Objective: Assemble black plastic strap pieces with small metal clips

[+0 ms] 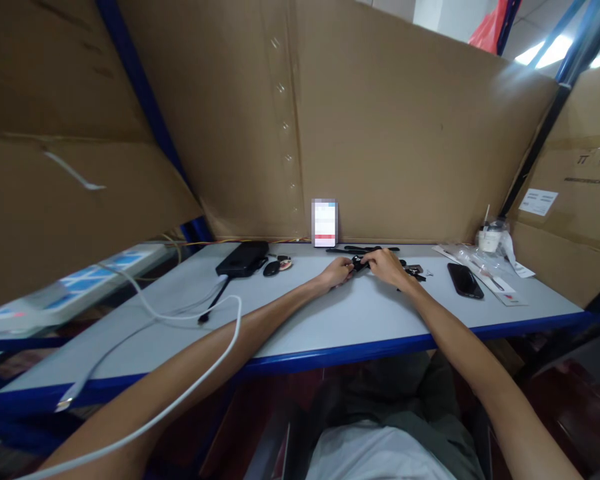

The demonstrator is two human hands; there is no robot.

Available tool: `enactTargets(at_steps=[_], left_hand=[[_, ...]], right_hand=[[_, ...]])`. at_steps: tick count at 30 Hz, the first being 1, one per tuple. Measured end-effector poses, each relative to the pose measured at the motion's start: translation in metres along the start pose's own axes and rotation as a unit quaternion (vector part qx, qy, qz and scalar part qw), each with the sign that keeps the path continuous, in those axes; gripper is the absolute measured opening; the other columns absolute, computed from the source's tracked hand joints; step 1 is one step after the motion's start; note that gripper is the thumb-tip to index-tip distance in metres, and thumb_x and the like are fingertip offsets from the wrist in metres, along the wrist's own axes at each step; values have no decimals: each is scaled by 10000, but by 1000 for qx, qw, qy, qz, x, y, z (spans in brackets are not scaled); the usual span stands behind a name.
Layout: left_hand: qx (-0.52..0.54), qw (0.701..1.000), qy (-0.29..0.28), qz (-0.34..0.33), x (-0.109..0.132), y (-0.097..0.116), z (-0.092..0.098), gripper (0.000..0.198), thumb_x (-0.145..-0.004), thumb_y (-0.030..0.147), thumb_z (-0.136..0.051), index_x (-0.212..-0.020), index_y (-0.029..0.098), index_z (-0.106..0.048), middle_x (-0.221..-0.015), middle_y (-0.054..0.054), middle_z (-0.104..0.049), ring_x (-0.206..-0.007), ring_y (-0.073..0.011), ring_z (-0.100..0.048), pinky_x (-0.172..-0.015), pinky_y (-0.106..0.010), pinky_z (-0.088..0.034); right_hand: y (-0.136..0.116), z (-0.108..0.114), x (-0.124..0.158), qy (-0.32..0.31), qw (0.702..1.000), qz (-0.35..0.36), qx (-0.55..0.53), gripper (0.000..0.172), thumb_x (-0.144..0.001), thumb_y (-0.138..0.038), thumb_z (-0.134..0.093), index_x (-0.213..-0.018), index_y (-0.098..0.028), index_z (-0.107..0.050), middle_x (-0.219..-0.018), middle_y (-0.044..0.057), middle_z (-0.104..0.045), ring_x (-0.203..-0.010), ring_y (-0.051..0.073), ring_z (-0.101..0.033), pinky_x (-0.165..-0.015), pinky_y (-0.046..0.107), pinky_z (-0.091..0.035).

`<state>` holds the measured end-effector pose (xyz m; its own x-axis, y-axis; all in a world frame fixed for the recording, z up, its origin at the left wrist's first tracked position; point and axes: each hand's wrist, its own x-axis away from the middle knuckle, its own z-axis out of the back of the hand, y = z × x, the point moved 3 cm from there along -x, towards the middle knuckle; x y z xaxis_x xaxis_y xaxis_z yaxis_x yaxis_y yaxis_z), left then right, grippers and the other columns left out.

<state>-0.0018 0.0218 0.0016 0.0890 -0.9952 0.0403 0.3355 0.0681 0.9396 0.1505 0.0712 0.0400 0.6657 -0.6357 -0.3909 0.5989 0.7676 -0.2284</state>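
Both hands meet over the middle of the grey table (320, 323). My left hand (337, 273) is closed on a small black object (359, 263), whose kind is too small to make out. From the other side, my right hand (386, 267) pinches the same object with bent fingers. Just behind the hands lie thin black strips (363, 250). Several small dark parts (416, 272) are scattered right beside my right hand. A lit phone (325, 223) leans upright against the cardboard, its screen blurred.
A black box-shaped device (243, 259) with a cable lies left, near a dark oval object (271, 268). At right are a dark phone (465, 280), plastic packaging (485, 267) and a white cup (490, 238). A white cable (200, 380) crosses my left arm. Cardboard walls (380, 133) enclose the table.
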Motion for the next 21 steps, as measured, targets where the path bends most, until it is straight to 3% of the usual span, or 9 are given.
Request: enactTargets(at_steps=[3,6,8,11,13,16,21], left_hand=[[-5,1000,0,-1,1,2,0,276,-963,132,-452,-695,199,-446,-505,72,-409,-353,-49,-313,-363,-219,-172],[-7,1000,3,1,2,3,0,271,-965,136,-449,-702,198,-450,-500,74,-409,-354,-53,-313,-363,-217,-180],[-5,1000,3,1,2,3,0,278,-968,136,-438,-697,201,-444,-497,73,-404,-353,-56,-309,-363,-220,-180],[-1,1000,-3,-5,2,3,0,285,-964,144,-451,-686,202,-434,-502,71,-402,-362,-56,-316,-371,-219,-187],[-4,1000,-2,-5,3,4,0,280,-960,143,-461,-686,201,-438,-507,70,-405,-369,-56,-326,-375,-216,-192],[-10,1000,0,-1,3,4,0,277,-960,141,-456,-690,199,-446,-507,70,-406,-369,-59,-327,-372,-218,-193],[-14,1000,-3,-5,4,6,0,304,-976,137,-415,-679,201,-435,-495,67,-400,-360,-59,-319,-369,-225,-192]], right_hand=[[0,0,0,14,1000,9,-9,436,-934,-111,-471,-1222,-246,-769,-1135,57,-780,-1061,227,-722,-905,281,-512],[-2,-1,0,-6,999,38,-30,452,-920,-87,-462,-1150,-283,-798,-1103,14,-789,-1048,199,-725,-882,253,-508],[-1,-1,-1,-12,999,27,-16,441,-902,-78,-476,-1092,-282,-818,-1079,17,-794,-1041,209,-727,-888,264,-507],[1,-1,-1,10,1000,1,5,425,-917,-103,-486,-1165,-259,-794,-1101,55,-788,-1042,244,-726,-890,300,-514],[2,-1,-2,15,1000,14,-7,437,-935,-115,-473,-1217,-266,-771,-1129,54,-782,-1058,241,-723,-877,296,-518],[2,-3,-2,-6,999,42,-19,455,-914,-83,-468,-1137,-295,-803,-1110,23,-787,-1066,223,-724,-882,278,-513],[5,-1,-2,20,1000,14,-6,447,-923,-95,-474,-1196,-270,-781,-1116,53,-785,-1052,242,-729,-890,302,-521]])
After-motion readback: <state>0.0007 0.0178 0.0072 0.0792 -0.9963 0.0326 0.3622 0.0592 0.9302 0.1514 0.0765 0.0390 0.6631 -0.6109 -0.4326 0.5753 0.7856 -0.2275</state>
